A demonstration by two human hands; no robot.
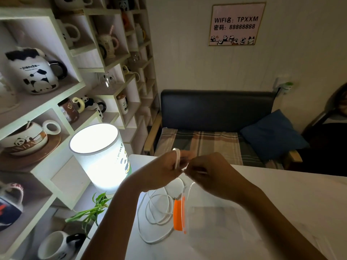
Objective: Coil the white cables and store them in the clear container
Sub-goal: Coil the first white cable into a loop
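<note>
My left hand (161, 169) holds a small coil of white cable (177, 158) looped around its fingers, raised above the white table (281, 194). My right hand (208, 175) pinches the same cable's free end right beside the left hand. More white cable (155, 212) lies in loose loops on the table below my hands. The clear container (212, 222) with an orange clip (178, 214) on its left side sits on the table under my right wrist; its inside is hard to make out.
A lit white lamp (101, 156) stands at the table's left edge, with a small green plant (93, 209) beside it. Shelves of panda mugs (33, 72) fill the left. A dark sofa (216, 124) with a blue cushion (274, 134) stands beyond the table.
</note>
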